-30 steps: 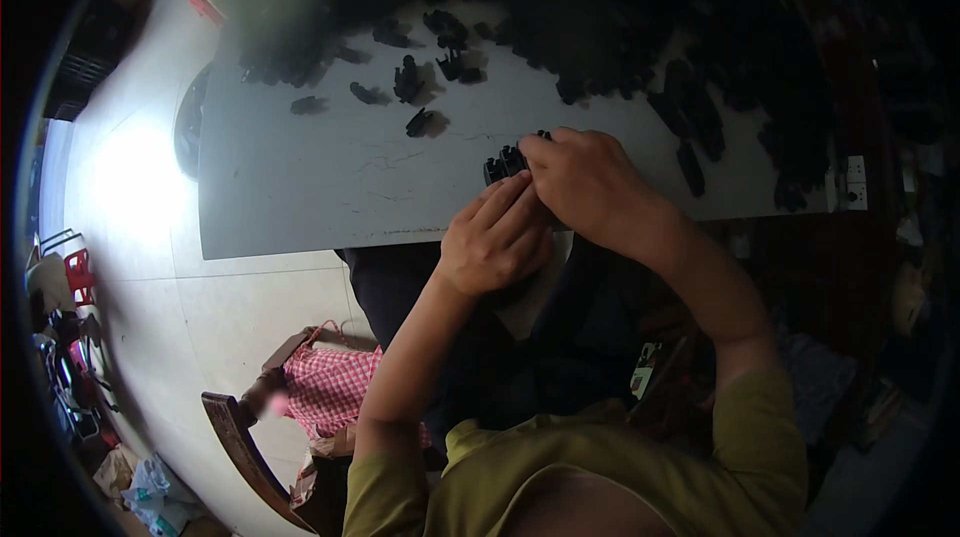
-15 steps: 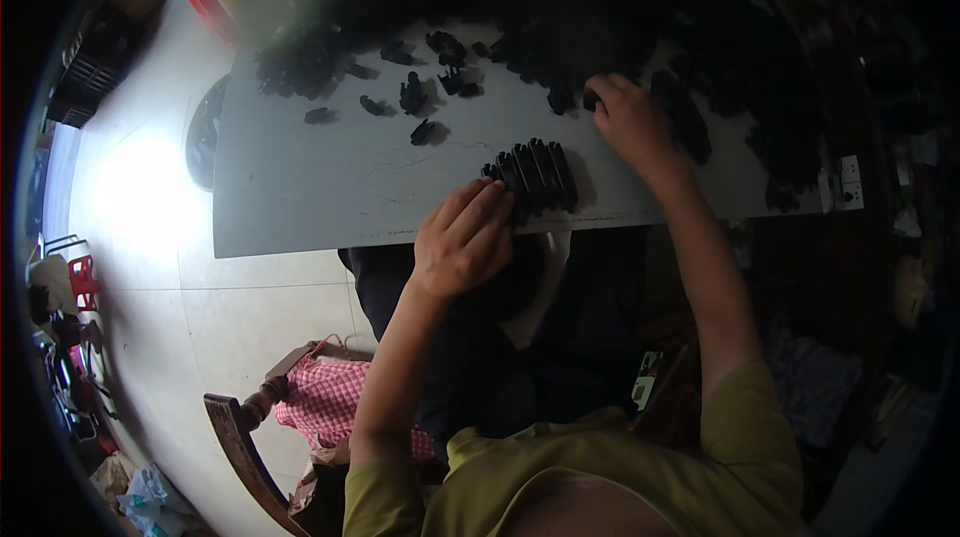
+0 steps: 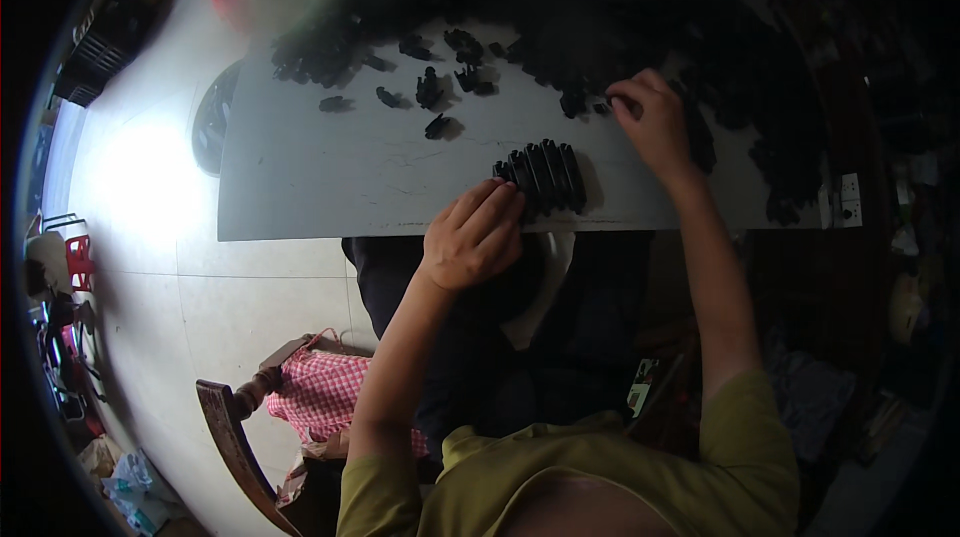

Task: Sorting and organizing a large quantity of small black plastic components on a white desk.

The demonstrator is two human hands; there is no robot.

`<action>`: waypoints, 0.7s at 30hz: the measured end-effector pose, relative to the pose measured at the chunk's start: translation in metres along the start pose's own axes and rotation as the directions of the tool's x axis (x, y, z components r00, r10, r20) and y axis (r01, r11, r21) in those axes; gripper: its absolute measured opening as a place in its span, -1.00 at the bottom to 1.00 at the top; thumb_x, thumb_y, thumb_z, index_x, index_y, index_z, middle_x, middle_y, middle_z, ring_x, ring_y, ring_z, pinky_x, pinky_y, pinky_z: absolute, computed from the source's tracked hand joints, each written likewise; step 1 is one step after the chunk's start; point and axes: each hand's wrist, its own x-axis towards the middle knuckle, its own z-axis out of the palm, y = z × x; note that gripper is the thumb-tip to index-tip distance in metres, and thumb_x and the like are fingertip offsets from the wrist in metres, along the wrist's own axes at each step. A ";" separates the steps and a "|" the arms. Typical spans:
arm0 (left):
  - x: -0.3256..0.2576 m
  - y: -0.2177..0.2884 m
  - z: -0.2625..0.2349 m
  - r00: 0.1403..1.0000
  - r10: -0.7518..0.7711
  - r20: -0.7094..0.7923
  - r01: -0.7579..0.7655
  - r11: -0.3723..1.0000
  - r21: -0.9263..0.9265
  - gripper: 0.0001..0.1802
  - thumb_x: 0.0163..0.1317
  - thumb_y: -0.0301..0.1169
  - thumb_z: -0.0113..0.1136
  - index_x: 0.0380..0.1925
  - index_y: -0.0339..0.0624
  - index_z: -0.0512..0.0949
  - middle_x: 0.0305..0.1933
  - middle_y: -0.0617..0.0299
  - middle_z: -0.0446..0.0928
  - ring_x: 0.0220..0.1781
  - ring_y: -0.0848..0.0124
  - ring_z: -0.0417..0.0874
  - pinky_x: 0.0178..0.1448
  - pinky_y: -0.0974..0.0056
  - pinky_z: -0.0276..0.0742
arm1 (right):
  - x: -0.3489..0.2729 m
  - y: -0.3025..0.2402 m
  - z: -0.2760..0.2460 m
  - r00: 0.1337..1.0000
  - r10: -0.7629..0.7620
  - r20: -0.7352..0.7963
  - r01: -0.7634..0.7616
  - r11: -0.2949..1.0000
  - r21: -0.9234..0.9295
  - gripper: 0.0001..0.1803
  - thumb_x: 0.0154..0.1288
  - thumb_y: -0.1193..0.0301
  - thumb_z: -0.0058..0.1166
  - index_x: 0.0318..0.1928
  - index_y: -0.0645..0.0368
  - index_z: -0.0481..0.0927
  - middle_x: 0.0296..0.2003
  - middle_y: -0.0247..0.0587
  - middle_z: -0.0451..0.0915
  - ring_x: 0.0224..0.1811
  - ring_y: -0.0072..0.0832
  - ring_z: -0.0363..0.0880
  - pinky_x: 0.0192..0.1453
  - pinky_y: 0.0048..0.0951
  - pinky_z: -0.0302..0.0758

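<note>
ribbed black stack (image 3: 543, 175) on grey table (image 3: 330, 172)

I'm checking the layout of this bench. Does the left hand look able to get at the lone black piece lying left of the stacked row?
Probably yes: the left hand rests at the stacked row, and bare tabletop lies between it and the lone black piece.
</note>
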 end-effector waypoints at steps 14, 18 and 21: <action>-0.003 -0.001 0.002 1.000 0.008 0.006 -0.008 0.999 0.031 -0.63 -0.14 -0.43 0.25 -0.22 -0.19 0.63 -0.13 0.23 0.57 -0.05 0.31 0.63 -0.13 0.34 0.58 | -0.022 -0.087 0.030 0.971 -0.224 -0.078 0.236 0.944 0.230 -0.89 -0.02 0.59 0.25 -0.41 0.19 0.64 -0.38 -0.31 0.54 -0.30 -0.37 0.54 -0.27 -0.42 0.50; -0.004 -0.001 0.003 1.000 0.009 -0.010 -0.009 0.999 0.036 -0.64 -0.14 -0.42 0.25 -0.24 -0.19 0.63 -0.14 0.24 0.57 -0.05 0.32 0.64 -0.15 0.35 0.58 | -0.023 -0.097 0.021 0.949 -0.311 -0.040 0.314 0.942 0.118 -0.97 0.02 0.51 0.21 -0.48 0.19 0.62 -0.40 -0.32 0.49 -0.29 -0.40 0.52 -0.28 -0.36 0.49; -0.003 -0.002 0.003 1.000 0.001 0.015 -0.002 1.000 0.029 -0.64 -0.15 -0.42 0.26 -0.23 -0.19 0.64 -0.13 0.24 0.57 -0.05 0.32 0.64 -0.14 0.34 0.58 | -0.026 -0.101 0.010 0.951 -0.281 0.128 0.275 0.959 0.062 -0.96 0.07 0.50 0.19 -0.46 0.19 0.63 -0.40 -0.33 0.47 -0.29 -0.42 0.51 -0.28 -0.34 0.47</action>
